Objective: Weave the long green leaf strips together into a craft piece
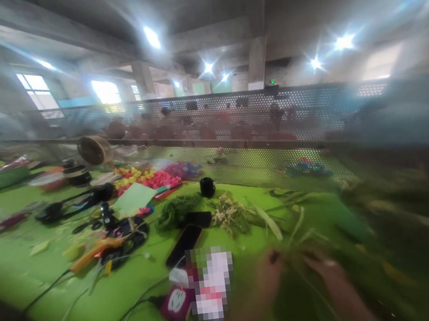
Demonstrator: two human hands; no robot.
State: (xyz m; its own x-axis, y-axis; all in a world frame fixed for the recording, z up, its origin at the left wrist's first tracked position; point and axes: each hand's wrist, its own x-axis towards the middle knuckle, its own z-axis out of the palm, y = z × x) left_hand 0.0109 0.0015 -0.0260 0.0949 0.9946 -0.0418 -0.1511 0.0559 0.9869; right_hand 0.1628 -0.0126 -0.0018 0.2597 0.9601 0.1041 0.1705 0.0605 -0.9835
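Frame is heavily motion-blurred. Left hand and right hand are seen at the bottom edge, close together, low over the near right part of the green table. A thin bunch of green stems is held between them: left fingertips are drawn together on the stems from the left, right fingertips are closed on them from the right. Exact grip is smeared by blur, but neither hand is spread. The stems fan upward and away from the hands, towards the table's middle.

Just left of the left hand, a pink-and-white plug block with white cables is seen. Beyond it a dark phone is laid flat, screen up. Further back: a pile of dark greenery, pale dried sprigs beside it, a black cup behind both. An orange glue gun is laid well to the left, among black cables. A green sheet and heaped coloured petals are seen at the back left. The table's far side is closed off by a perforated screen
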